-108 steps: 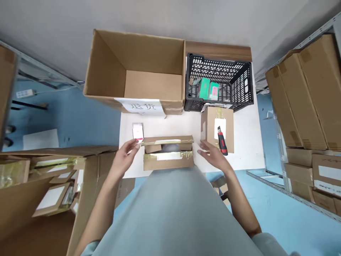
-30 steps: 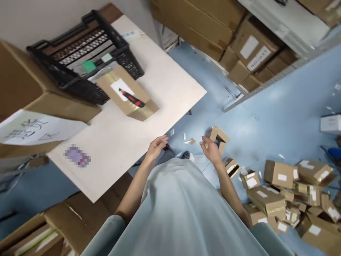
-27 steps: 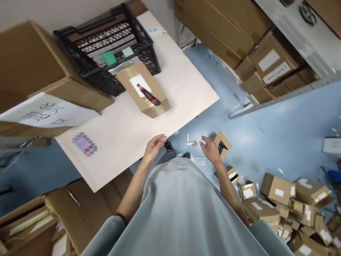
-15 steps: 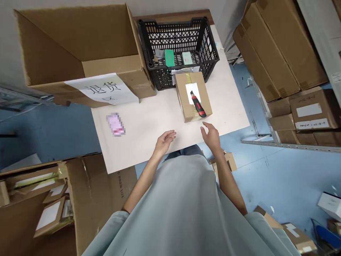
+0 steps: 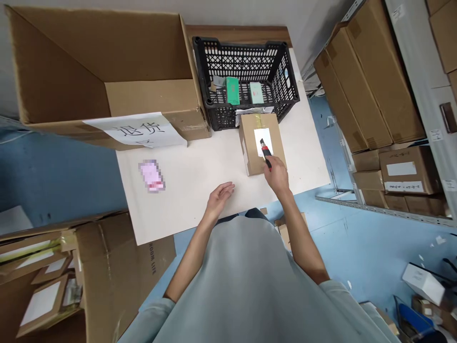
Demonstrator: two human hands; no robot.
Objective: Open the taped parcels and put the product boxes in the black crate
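Note:
My right hand has its fingers closed around the handle of a red and black box cutter. The cutter lies over the white label of a taped cardboard box, its tip pointing away from me; part of the handle is hidden under my fingers. Lower and to the left, my left hand hovers at the near part of the white table, fingers stretched out and holding nothing.
Behind the small box stands a black plastic crate holding a green box and a pale box. A large open carton with a paper sign is at left. A pixelated pinkish item lies on the table. Shelved cartons stand right.
My right hand has moved forward onto the box cutter and closed on its handle. My left hand stays open in nearly the same place. The view has shifted slightly.

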